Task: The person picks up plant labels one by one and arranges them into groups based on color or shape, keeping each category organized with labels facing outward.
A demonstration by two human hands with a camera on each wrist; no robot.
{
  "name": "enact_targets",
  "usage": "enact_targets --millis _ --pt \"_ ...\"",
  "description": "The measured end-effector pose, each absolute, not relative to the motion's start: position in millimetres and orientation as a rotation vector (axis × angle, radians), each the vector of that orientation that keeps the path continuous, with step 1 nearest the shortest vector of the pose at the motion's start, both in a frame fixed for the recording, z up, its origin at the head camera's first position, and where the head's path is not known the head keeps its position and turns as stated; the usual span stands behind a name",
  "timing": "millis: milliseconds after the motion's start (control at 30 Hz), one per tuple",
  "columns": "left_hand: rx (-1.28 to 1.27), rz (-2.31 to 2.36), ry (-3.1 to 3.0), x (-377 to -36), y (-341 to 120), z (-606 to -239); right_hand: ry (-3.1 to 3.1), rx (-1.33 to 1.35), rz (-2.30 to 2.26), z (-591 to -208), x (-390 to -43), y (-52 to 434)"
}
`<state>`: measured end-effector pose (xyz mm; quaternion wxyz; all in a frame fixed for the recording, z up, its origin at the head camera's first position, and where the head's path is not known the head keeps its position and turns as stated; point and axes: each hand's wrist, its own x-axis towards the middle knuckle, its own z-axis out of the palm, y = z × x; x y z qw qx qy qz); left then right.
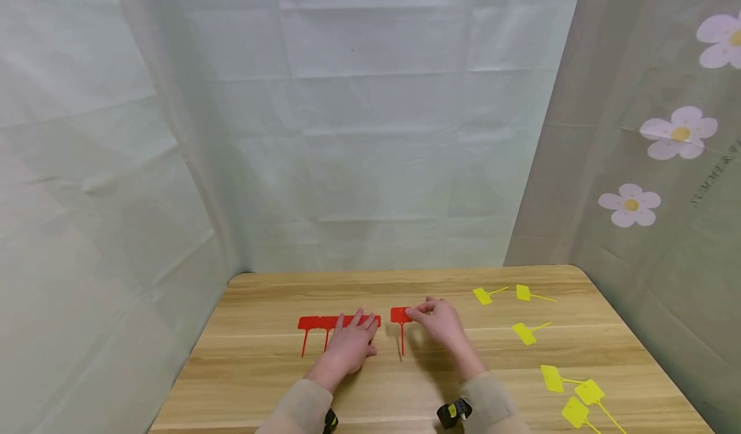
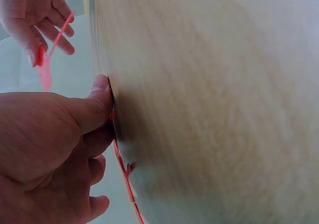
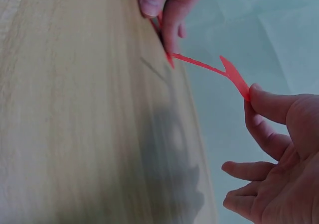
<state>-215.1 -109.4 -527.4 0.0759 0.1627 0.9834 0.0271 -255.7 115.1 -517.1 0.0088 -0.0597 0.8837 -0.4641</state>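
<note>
My right hand (image 1: 442, 323) pinches a red cable-tie tag (image 1: 398, 315) by its flat plate between thumb and forefinger. Its thin tail points toward me, and the tag is raised off the wood, as the right wrist view shows. To the left, several red tags (image 1: 309, 323) lie side by side in a row with their tails toward me. My left hand (image 1: 347, 349) rests on that row with fingers stretched out, hiding part of it. In the left wrist view, the left thumb (image 2: 101, 92) touches the table close to a red tag.
Several yellow tags lie scattered on the right side of the wooden table (image 1: 243, 370): one at the back (image 1: 482, 296), others nearer the front right (image 1: 575, 412), some overlapping. Pale cloth hangs behind and at the left; a flowered curtain (image 1: 654, 280) hangs at the right.
</note>
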Motion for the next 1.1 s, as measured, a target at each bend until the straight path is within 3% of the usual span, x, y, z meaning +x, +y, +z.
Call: enact_targets --millis 467,1100 --pt "0.495 0.119 2.945 -215 -110 -527 2.923 -0.337 -1.155 -530 -275 97" --pt "0.484 0.119 2.934 -217 -111 -527 2.886 -0.21 -1.012 -526 -280 88"
